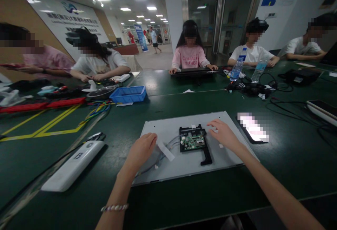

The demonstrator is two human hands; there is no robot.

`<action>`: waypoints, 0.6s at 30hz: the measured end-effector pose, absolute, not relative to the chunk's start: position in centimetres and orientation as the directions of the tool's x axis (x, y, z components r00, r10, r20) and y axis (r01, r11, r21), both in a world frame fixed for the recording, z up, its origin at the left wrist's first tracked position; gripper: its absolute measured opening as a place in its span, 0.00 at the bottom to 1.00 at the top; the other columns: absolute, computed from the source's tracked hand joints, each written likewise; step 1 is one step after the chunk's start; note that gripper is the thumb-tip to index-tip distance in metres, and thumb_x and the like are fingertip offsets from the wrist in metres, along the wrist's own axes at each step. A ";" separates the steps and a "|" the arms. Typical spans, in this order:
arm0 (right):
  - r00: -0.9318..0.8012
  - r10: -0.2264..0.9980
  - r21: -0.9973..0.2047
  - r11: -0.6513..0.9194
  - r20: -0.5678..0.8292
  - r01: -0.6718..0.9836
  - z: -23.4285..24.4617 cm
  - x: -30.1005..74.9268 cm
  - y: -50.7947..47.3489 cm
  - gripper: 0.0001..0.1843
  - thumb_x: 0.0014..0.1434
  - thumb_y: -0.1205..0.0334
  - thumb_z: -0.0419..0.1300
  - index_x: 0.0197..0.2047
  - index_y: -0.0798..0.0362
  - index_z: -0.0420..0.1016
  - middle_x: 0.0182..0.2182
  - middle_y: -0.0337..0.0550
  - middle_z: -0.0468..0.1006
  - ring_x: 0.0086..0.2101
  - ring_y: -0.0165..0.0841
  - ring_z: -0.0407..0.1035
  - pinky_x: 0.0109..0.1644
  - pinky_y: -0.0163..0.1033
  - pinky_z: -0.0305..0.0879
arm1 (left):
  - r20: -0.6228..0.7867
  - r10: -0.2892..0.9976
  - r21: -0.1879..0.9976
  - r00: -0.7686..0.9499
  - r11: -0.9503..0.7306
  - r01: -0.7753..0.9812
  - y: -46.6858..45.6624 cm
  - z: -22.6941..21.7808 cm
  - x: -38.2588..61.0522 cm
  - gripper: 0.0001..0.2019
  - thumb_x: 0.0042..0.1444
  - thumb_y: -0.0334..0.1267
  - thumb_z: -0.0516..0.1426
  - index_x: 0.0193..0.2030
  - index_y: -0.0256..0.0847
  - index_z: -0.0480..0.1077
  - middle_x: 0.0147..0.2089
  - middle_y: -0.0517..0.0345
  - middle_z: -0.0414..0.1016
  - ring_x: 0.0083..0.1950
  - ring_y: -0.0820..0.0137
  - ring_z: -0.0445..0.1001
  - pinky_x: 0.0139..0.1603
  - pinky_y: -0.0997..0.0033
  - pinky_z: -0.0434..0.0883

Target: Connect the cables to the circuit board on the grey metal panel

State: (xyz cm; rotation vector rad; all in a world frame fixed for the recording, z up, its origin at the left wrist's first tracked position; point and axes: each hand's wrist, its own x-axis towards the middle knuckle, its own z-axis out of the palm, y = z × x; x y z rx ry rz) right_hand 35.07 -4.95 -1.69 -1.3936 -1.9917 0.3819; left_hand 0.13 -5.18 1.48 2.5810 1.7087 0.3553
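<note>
A person's two bare hands are working well apart over a pale grey panel [168,129] that is lying flat on a dark green table [184,205]. Near the panel's middle, a green circuit board [193,143] is sitting within a black bracket [206,157], whose arm is reaching toward the near edge. The left hand [143,149], with a beaded bracelet [114,208] circling its wrist, is hovering over the panel's left part, fingers drawn together and apparently pinching the upper end of a white strip [166,151]. The strip is slanting across grey cables [174,141] that are running leftward from the board. The right hand [222,135] is hanging just right of the bracket, fingers loosely parted and seemingly holding nothing. The step in hand is, by all appearances, handling the strip beside the wiring; the next move is calling for a steady left pinch, with the right hand keeping the panel still and the cables unstrained. A white device marked 13 [75,167] is lying to the left, a phone [252,128] is lying to the right, and several people [190,56] are sitting across the table.
</note>
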 end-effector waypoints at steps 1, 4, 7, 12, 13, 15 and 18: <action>-0.239 0.906 -0.565 0.408 0.351 0.717 -1.4 34.6 -4.7 0.13 0.58 0.66 0.53 0.46 0.52 0.72 0.44 0.46 0.72 0.45 0.35 0.66 0.51 0.42 0.61 | 0.185 0.915 0.140 0.358 -0.385 0.912 -5.1 1.4 0.0 0.15 0.63 0.39 0.42 0.39 0.40 0.67 0.37 0.51 0.71 0.40 0.65 0.70 0.43 0.66 0.64; -0.327 0.885 -0.512 0.459 0.331 0.726 -0.6 33.1 -4.0 0.14 0.59 0.64 0.54 0.47 0.52 0.72 0.45 0.47 0.72 0.47 0.36 0.64 0.53 0.42 0.59 | 0.195 0.915 0.162 0.354 -0.385 0.908 -5.4 1.6 0.1 0.15 0.64 0.41 0.41 0.41 0.40 0.67 0.39 0.51 0.71 0.40 0.65 0.70 0.42 0.66 0.64; -0.382 0.875 -0.463 0.482 0.297 0.744 -0.2 31.7 -3.1 0.13 0.58 0.64 0.55 0.47 0.52 0.73 0.45 0.48 0.72 0.48 0.37 0.64 0.52 0.41 0.59 | 0.165 0.894 0.207 0.416 -0.444 0.872 -6.0 2.1 0.8 0.15 0.64 0.43 0.42 0.43 0.41 0.67 0.40 0.53 0.70 0.41 0.65 0.70 0.44 0.66 0.65; -0.413 0.875 -0.396 0.483 0.255 0.781 -0.1 30.1 -2.0 0.11 0.58 0.62 0.56 0.43 0.51 0.76 0.41 0.48 0.75 0.45 0.37 0.67 0.50 0.39 0.60 | 0.103 0.864 0.251 0.493 -0.503 0.827 -6.5 2.3 1.5 0.13 0.62 0.42 0.44 0.37 0.42 0.67 0.37 0.55 0.71 0.40 0.66 0.70 0.42 0.67 0.65; -0.400 0.882 -0.385 0.469 0.249 0.795 -0.2 30.0 -1.7 0.11 0.58 0.61 0.55 0.42 0.50 0.76 0.40 0.47 0.76 0.43 0.37 0.67 0.48 0.39 0.60 | 0.094 0.864 0.250 0.494 -0.501 0.828 -6.4 2.2 1.5 0.13 0.62 0.40 0.44 0.36 0.42 0.67 0.36 0.55 0.71 0.39 0.66 0.70 0.41 0.68 0.65; -0.363 0.902 -0.367 0.427 0.233 0.826 -0.5 29.7 -1.4 0.11 0.59 0.60 0.55 0.41 0.50 0.77 0.37 0.48 0.77 0.41 0.38 0.68 0.45 0.38 0.61 | 0.078 0.866 0.242 0.494 -0.498 0.833 -6.3 2.0 1.3 0.13 0.61 0.38 0.44 0.35 0.42 0.67 0.35 0.56 0.72 0.38 0.66 0.71 0.40 0.68 0.65; -0.333 0.917 -0.356 0.394 0.221 0.847 -0.8 29.5 -1.0 0.11 0.59 0.59 0.55 0.41 0.51 0.77 0.35 0.48 0.77 0.39 0.39 0.69 0.42 0.38 0.61 | 0.074 0.864 0.228 0.497 -0.500 0.835 -6.0 1.7 1.0 0.13 0.61 0.37 0.43 0.36 0.42 0.67 0.36 0.55 0.72 0.38 0.66 0.71 0.41 0.67 0.65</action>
